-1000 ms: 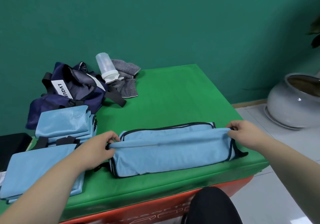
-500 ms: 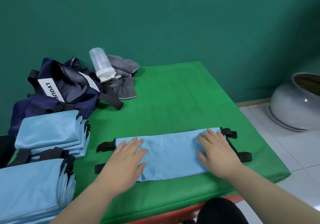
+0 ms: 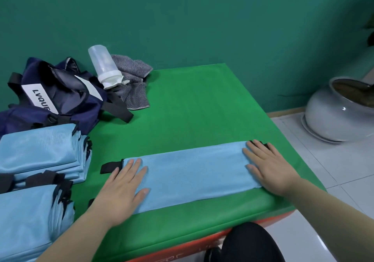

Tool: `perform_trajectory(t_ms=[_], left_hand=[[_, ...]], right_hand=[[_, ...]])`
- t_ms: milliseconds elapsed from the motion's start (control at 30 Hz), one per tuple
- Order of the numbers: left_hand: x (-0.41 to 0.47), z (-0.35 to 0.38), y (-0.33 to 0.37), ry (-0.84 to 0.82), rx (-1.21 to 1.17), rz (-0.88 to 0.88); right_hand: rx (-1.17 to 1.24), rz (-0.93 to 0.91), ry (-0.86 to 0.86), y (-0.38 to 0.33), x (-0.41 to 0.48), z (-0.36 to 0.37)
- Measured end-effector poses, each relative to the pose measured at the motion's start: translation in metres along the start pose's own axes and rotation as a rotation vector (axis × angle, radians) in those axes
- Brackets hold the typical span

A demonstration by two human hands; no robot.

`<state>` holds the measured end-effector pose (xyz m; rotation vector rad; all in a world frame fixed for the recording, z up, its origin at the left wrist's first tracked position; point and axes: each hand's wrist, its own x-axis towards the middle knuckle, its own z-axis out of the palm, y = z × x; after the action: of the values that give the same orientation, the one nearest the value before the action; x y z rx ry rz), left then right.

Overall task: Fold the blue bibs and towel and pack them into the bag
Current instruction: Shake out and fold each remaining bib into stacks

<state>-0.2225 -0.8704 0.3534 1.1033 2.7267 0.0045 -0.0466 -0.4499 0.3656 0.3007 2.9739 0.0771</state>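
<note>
A light blue bib (image 3: 194,172) with black straps lies folded into a long flat strip near the front edge of the green table (image 3: 202,107). My left hand (image 3: 121,190) presses flat on its left end, fingers straight. My right hand (image 3: 269,166) lies flat on its right end. Two stacks of folded blue bibs sit at the left: a rear stack (image 3: 42,154) and a front stack (image 3: 30,221). The navy bag (image 3: 54,97) with a white label slumps at the back left.
A clear plastic bottle (image 3: 104,67) leans on a grey striped towel (image 3: 131,87) behind the bag. A grey ceramic pot (image 3: 340,109) stands on the tiled floor at the right. The table's right and front edges are close to the bib.
A second ago both hands pinched the ends of the bib, folding it over. Since then they flattened on it and slid apart toward its ends; the view shifted slightly.
</note>
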Motion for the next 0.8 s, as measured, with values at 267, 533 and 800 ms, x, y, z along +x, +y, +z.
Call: perform_trajectory(t_ms=[267, 533, 800], left_hand=[[-0.008, -0.007, -0.002, 0.004, 0.021, 0.011], [-0.054, 0.002, -0.013, 0.214, 0.163, 0.024], [-0.09, 0.0, -0.011, 0.222, 0.111, -0.073]], right_hand=[[0.001, -0.01, -0.007, 0.001, -0.005, -0.011], [0.165, -0.191, 0.07, -0.059, -0.008, -0.036], [0.211, -0.569, 0.19, -0.233, 0.001, -0.036]])
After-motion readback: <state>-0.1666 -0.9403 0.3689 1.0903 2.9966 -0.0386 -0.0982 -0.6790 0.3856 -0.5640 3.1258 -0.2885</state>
